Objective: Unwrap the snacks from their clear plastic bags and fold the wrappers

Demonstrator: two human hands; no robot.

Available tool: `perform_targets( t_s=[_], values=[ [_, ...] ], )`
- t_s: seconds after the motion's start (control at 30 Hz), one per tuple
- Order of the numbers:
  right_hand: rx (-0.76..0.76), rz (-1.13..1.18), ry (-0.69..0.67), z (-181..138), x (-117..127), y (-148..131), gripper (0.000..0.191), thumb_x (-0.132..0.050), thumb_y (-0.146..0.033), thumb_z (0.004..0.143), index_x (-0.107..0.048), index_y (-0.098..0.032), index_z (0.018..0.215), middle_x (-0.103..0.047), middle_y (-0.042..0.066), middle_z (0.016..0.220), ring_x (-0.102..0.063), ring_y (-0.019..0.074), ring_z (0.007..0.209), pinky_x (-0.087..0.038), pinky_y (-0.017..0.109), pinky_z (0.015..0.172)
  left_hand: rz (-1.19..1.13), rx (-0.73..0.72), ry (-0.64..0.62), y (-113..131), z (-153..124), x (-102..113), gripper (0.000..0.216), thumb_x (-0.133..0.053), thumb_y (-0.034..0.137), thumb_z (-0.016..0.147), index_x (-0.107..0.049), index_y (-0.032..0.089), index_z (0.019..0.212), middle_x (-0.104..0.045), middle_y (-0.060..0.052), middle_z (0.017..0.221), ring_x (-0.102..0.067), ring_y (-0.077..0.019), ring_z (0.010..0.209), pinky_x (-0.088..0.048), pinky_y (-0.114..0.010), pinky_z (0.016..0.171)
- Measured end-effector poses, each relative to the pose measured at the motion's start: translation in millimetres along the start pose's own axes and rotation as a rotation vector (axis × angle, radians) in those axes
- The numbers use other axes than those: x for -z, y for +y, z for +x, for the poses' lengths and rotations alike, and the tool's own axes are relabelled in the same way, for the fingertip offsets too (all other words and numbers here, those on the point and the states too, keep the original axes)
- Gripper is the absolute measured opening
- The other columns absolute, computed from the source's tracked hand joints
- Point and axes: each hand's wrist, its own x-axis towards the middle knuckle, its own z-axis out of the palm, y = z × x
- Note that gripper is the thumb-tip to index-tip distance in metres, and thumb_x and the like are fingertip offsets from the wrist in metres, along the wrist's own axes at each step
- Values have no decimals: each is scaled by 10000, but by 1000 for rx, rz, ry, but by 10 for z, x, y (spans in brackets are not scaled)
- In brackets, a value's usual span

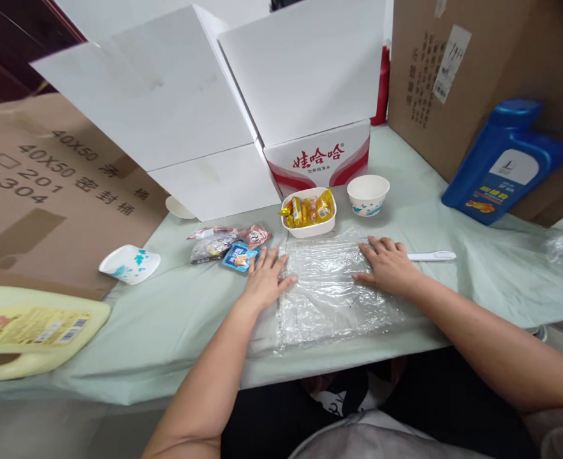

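A clear plastic bag point(329, 299) lies spread on the cloth in front of me. My left hand point(266, 277) rests on its left edge, fingers apart. On the right edge lies my right hand point(387, 264), its fingers also spread. A white plastic handle point(431, 256) sticks out from behind the right hand; its other end is hidden. Just beyond the bag stands a white bowl point(310, 231) full of yellow snack packets point(307, 210). Near my left fingertips is a blue snack packet point(239, 255), beside a dark red packet point(255, 235) and other wrapped snacks point(212, 245).
A patterned paper bowl point(368, 194) stands at the back; another paper bowl point(131, 264) lies tipped at left. A yellow jug point(37, 331) and a blue bottle point(504, 162) flank the table. White boxes point(305, 70) and brown cartons point(71, 185) wall in the back and sides.
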Motion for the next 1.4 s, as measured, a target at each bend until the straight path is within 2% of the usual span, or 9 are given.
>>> perform_targets(
  t_s=[0.1, 0.17, 0.33, 0.53, 0.7, 0.9, 1.07, 1.17, 1.4],
  values=[
    [120, 152, 68, -21, 164, 131, 716, -529, -641, 856, -501, -140, 1365, -465, 212, 1430, -411, 387, 1284, -375, 521, 994, -120, 9, 226, -3, -55, 172, 332, -541, 369, 900, -629, 161, 1143, -545, -163, 1308, -441, -343, 1287, -327, -526, 1077],
    [303, 315, 7, -90, 330, 171, 647, -582, -627, 833, -561, -152, 1272, -580, 179, 1267, -506, 322, 1172, -417, 443, 956, -286, -85, 210, 100, -155, 329, 230, -548, 380, 899, -639, 180, 967, -610, -102, 1076, -559, -256, 1071, -431, -411, 966],
    [669, 352, -444, -377, 573, -61, 529, -781, -511, 656, -633, -174, 1036, -617, 81, 994, -558, 251, 939, -442, 340, 783, -370, -468, -516, 546, -495, 558, 440, -810, 502, 633, -585, 202, 863, -572, -18, 922, -547, -208, 894, -463, -308, 773],
    [645, 80, -404, -457, 442, -285, 135, -633, -161, 732, -651, -147, 865, -619, 103, 933, -532, 243, 910, -400, 355, 805, -60, -440, -520, 763, -620, 520, 75, -619, 157, 778, -550, 186, 788, -558, -54, 954, -508, -238, 969, -426, -352, 824],
    [587, 415, -510, -372, 607, -10, 188, -533, -78, 724, -644, -190, 827, -654, 11, 804, -556, 143, 715, -404, 255, 669, -326, -379, -551, 530, -551, 685, 152, -418, 90, 801, -525, 197, 805, -581, -9, 846, -543, -152, 782, -421, -266, 710],
    [530, 732, -797, -399, 756, 105, 189, -504, -102, 799, -647, -201, 873, -679, -28, 711, -601, 112, 624, -414, 212, 571, -748, -266, -894, 350, -472, 720, 98, -450, 169, 818, -531, 210, 854, -664, 13, 760, -618, -137, 704, -445, -229, 634],
    [264, 747, -482, -235, 587, 162, 140, -528, -253, 861, -637, -195, 926, -675, -8, 719, -622, 130, 616, -441, 240, 587, -741, -88, -584, 214, -333, 571, 115, -507, 288, 823, -581, 205, 850, -626, 14, 731, -589, -142, 678, -460, -242, 631],
    [152, 747, -300, -128, 459, 235, 328, -632, -387, 809, -612, -180, 1064, -690, 30, 831, -634, 161, 710, -471, 262, 632, -688, -21, -361, 122, -253, 470, 180, -494, 353, 834, -589, 200, 845, -621, 7, 743, -582, -146, 671, -458, -250, 625],
    [32, 678, -39, -3, 171, 163, 253, -525, -212, 868, -645, -182, 1089, -721, 43, 932, -656, 167, 832, -492, 265, 758, -438, 3, -147, 17, -161, 225, 200, -465, 299, 847, -627, 197, 907, -686, -36, 858, -634, -189, 770, -480, -296, 697]
  ],
)
